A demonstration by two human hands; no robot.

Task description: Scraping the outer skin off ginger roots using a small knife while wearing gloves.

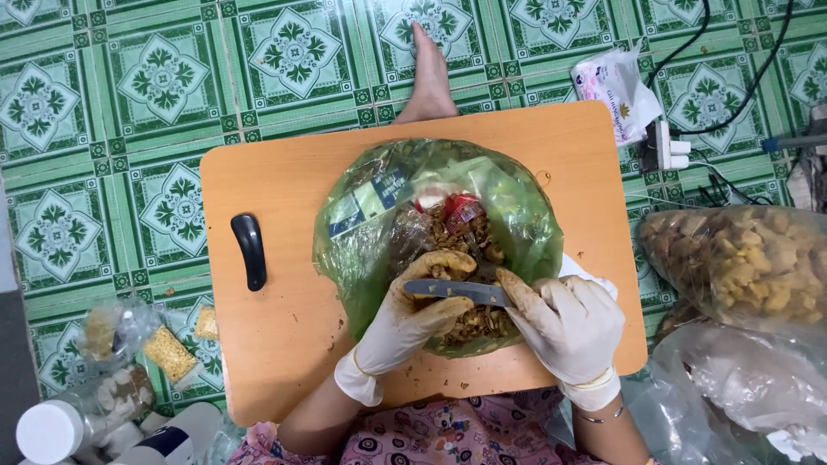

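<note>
We see both hands in soiled white latex gloves working over a translucent green plastic bag (362, 250) spread open on a low orange wooden counter (284, 336). The bag lies flat and wide, which we judge keeps the brown peelings and scraps (469, 323) gathered on it rather than on the counter.

The right hand (568, 323) comes in from the lower right with the wrist bent inward; its fingers (521, 288) are closed around the handle end of a small grey-bladed knife (452, 290), the blade lying nearly level and pointing left. The left hand (413, 314) rises from below, palm turned up and fingers (452, 263) curled over the blade. They seem to pinch a small brown piece against it, though we cannot tell exactly what is held. Holding the work low over the bag lets parings drop straight onto the heap.

On the counter's left lies a curved black handle-shaped object (250, 250), well apart from the hands. A clear bag of pale brown chunks (741, 258) rests on the green patterned floor tiles (164, 77) to the right.
</note>
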